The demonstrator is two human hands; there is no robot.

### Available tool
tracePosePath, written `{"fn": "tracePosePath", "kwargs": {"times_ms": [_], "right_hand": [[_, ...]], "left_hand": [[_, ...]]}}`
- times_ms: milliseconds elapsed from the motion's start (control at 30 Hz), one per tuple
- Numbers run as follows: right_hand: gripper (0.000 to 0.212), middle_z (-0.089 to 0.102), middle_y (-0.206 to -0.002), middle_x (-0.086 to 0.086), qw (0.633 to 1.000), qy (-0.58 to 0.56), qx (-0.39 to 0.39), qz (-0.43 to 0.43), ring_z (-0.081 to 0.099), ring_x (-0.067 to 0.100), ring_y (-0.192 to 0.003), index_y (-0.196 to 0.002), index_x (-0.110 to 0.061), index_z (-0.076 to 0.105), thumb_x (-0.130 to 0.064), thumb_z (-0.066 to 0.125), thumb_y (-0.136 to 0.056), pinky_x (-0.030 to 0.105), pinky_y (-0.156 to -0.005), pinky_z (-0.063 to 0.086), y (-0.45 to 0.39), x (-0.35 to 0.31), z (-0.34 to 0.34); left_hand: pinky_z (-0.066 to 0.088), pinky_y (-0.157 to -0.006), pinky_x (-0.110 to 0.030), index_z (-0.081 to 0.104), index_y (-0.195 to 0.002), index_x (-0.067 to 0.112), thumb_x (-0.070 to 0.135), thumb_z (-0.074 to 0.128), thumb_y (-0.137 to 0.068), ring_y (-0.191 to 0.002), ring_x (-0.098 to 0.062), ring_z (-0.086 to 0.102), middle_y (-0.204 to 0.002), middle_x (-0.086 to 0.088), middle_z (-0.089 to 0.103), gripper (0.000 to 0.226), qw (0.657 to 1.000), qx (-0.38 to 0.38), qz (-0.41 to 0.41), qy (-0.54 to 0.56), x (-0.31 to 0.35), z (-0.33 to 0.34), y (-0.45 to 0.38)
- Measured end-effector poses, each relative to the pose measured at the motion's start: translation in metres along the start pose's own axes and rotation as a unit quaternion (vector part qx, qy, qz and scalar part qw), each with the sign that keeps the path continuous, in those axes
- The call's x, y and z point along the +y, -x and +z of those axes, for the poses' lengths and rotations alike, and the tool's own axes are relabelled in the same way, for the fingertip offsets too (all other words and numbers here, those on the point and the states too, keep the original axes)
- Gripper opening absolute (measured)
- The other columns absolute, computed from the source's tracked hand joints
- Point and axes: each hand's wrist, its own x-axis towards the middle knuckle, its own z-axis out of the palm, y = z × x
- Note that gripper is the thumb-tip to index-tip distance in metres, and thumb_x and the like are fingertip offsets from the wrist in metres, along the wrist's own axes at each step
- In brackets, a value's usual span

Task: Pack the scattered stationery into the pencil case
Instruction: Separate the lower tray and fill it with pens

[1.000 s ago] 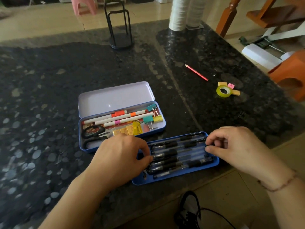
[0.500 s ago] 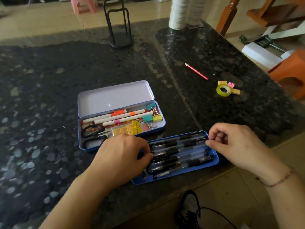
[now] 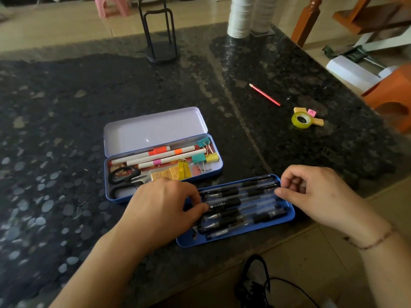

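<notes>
The open pencil case [image 3: 153, 130], a blue tin with a pale lid, lies mid-table and holds white markers [image 3: 160, 154], binder clips [image 3: 203, 157], black scissors [image 3: 124, 177] and a yellow packet [image 3: 175, 173]. In front of it sits a blue tray [image 3: 233, 240] filled with several black pens [image 3: 240, 205]. My left hand [image 3: 160, 207] grips the pens' left ends with curled fingers and thumb. My right hand [image 3: 315, 192] pinches the pens' right ends at the tray's far right. Loose on the table lie a red pencil [image 3: 264, 94], a yellow tape roll [image 3: 301, 120] and small erasers [image 3: 318, 122].
A black wire stand [image 3: 159, 38] and white cup stacks [image 3: 241, 16] stand at the back of the dark stone table [image 3: 66, 107]. The table's front edge runs just below the tray. A black cable [image 3: 255, 283] lies on the floor, and an orange stool [image 3: 393, 94] stands to the right.
My right hand has shifted slightly up along the tray's right end, fingers now on the upper pens. My left hand stays on the pens' left ends.
</notes>
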Motion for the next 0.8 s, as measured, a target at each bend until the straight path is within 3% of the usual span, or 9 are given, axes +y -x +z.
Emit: {"fn": "tracePosePath", "kwargs": {"times_ms": [200, 467, 700, 800], "right_hand": [[0.015, 0.063, -0.066, -0.006, 1.0, -0.007, 0.01, -0.003, 0.06, 0.007, -0.063, -0.071, -0.031, 0.06, -0.034, 0.071, -0.081, 0.027, -0.059, 0.054, 0.0, 0.002, -0.002], [0.016, 0.063, -0.064, -0.006, 0.999, -0.013, 0.037, -0.013, 0.06, 0.008, -0.063, -0.07, -0.031, 0.061, -0.035, 0.07, -0.081, 0.025, -0.057, 0.051, 0.002, 0.0, -0.004], [0.018, 0.061, -0.062, -0.006, 0.997, -0.024, 0.075, -0.013, 0.059, 0.01, -0.062, -0.067, -0.029, 0.061, -0.034, 0.07, -0.081, 0.021, -0.054, 0.043, 0.0, 0.002, -0.005], [0.017, 0.062, -0.064, -0.005, 0.999, -0.024, 0.046, -0.008, 0.059, 0.008, -0.063, -0.067, -0.029, 0.061, -0.035, 0.073, -0.077, 0.021, -0.055, 0.046, 0.001, 0.004, -0.007]], "left_hand": [[0.039, -0.047, -0.016, 0.068, -0.09, 0.036, 0.058, 0.048, -0.085, -0.051, -0.003, 0.052, -0.051, 0.011, 0.051, 0.03, 1.0, 0.014, -0.001, -0.007, -0.001, 0.001, 0.003], [0.031, -0.047, -0.011, 0.067, -0.096, 0.039, 0.064, 0.055, -0.08, -0.051, 0.001, 0.048, -0.055, 0.016, 0.046, 0.032, 0.999, -0.037, 0.008, -0.025, 0.005, -0.002, 0.011], [0.031, -0.048, -0.013, 0.067, -0.093, 0.039, 0.06, 0.058, -0.081, -0.052, -0.001, 0.047, -0.056, 0.014, 0.048, 0.025, 0.999, -0.032, -0.02, -0.007, 0.007, 0.002, 0.013], [0.031, -0.047, -0.012, 0.067, -0.092, 0.039, 0.059, 0.058, -0.081, -0.052, 0.0, 0.048, -0.057, 0.014, 0.048, 0.024, 0.999, -0.036, -0.022, -0.008, 0.007, 0.002, 0.013]]}}
